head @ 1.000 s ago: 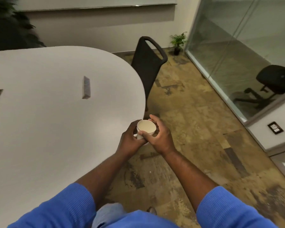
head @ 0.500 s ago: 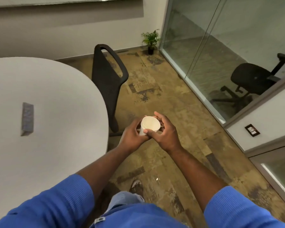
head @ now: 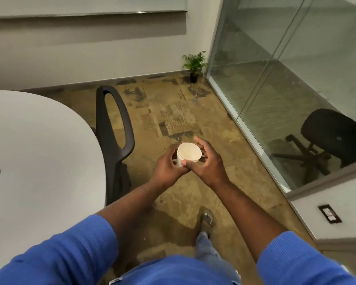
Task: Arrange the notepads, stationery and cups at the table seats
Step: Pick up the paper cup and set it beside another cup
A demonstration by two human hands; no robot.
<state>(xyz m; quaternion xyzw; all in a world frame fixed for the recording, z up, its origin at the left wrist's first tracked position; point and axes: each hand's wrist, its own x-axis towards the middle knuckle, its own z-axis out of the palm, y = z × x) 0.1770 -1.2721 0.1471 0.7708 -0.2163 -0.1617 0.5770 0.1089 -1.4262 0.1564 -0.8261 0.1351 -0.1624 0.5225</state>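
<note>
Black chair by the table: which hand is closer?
Left. The left hand grips the cup on the side facing the black chair; the right hand grips its far side.

Both hands meet out in front of the body, closed around one cup.

The left hand (head: 166,163) grips the cup (head: 189,154) from its left side, fingers curled round the wall and mostly hidden behind it. The right hand (head: 209,164) holds it from the right, with the thumb pinching the near rim and the fingers arched round the far side, the topmost fingertip raised above the rim. Both thumbs touch below the cup. The left forearm (head: 130,204) and right forearm (head: 247,206) are bare and reach forward, converging at the wrists. The blue sleeves (head: 60,258) end near the elbows.
</note>
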